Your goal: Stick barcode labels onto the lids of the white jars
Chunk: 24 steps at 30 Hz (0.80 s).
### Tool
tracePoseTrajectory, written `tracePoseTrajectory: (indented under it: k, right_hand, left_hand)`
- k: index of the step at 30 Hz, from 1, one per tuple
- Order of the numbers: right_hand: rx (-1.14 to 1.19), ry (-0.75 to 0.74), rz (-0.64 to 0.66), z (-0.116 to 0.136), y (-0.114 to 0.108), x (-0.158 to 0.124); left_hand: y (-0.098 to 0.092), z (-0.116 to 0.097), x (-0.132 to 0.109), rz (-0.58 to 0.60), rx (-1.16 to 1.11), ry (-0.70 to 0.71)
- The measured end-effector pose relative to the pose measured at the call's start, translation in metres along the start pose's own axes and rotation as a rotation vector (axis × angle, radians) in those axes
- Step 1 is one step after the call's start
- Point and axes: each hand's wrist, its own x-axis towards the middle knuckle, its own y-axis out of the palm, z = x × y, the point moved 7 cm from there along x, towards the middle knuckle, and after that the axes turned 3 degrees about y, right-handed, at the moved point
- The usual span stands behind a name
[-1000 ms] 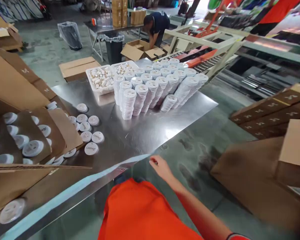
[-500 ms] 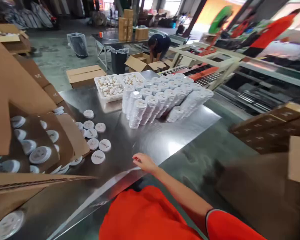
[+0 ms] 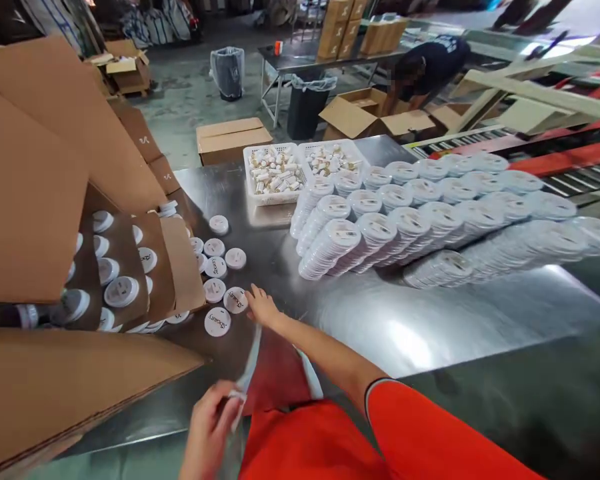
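Note:
My right hand (image 3: 263, 307) reaches over the metal table with fingers stretched out, its fingertips at the edge of a round white lid (image 3: 236, 300) with dark lettering. Several similar lids lie around it, among them another lettered lid (image 3: 217, 321) just nearer to me. My left hand (image 3: 213, 423), low in view near the table's front edge, is closed on a small white object (image 3: 237, 397); blur hides its kind. Left of the loose lids, an open cardboard box (image 3: 183, 263) holds white-capped round items (image 3: 121, 291) between cardboard dividers.
Leaning stacks of white round lids (image 3: 345, 235) fill the table's right side. Behind them stand two white baskets (image 3: 275, 199) of small white and gold pieces. A co-worker (image 3: 430, 67) bends over an open carton (image 3: 353, 110) beyond the table, near a roller conveyor (image 3: 580, 183).
My view has swung left. My right hand has moved left from the table's front edge to a lid. My left hand has come into view, holding the small white object.

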Motion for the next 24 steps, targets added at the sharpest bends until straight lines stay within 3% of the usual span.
tracePoseTrajectory:
  k: [4, 6, 8, 10, 11, 14, 18, 22, 24]
  right_hand:
    - [-0.138, -0.274, -0.067, 0.035, 0.016, 0.052]
    - [-0.159, -0.468, -0.094, 0.056, 0.03, 0.071]
    - [-0.148, -0.6, -0.12, 0.07, 0.043, 0.085]
    - [-0.131, -0.641, -0.141, 0.072, 0.053, 0.091]
    - [-0.125, -0.639, -0.153, 0.068, 0.056, 0.09]
    - [-0.117, -0.626, -0.185, 0.041, 0.059, 0.069]
    - [-0.124, -0.543, -0.181, -0.01, 0.058, 0.016]
    - [-0.087, -0.457, -0.148, -0.037, 0.06, -0.034]
    - [-0.052, -0.339, -0.153, -0.047, 0.06, -0.052]
  left_hand:
    - [0.051, 0.013, 0.049, 0.068, 0.086, -0.031]
    - [0.051, 0.027, 0.067, -0.04, 0.185, -0.039]
    - [0.038, 0.038, 0.076, -0.201, 0.322, -0.033]
    - [0.029, 0.041, 0.082, -0.28, 0.455, -0.001]
    - [0.03, 0.04, 0.086, -0.261, 0.51, 0.036]
    - [0.047, 0.036, 0.104, -0.072, 0.66, 0.136]
    - [0.069, 0.054, 0.121, 0.137, 0.764, 0.077]
    - [0.075, 0.067, 0.117, 0.141, 0.703, 0.171]
    - [0.072, 0.073, 0.111, 0.104, 0.668, 0.199]
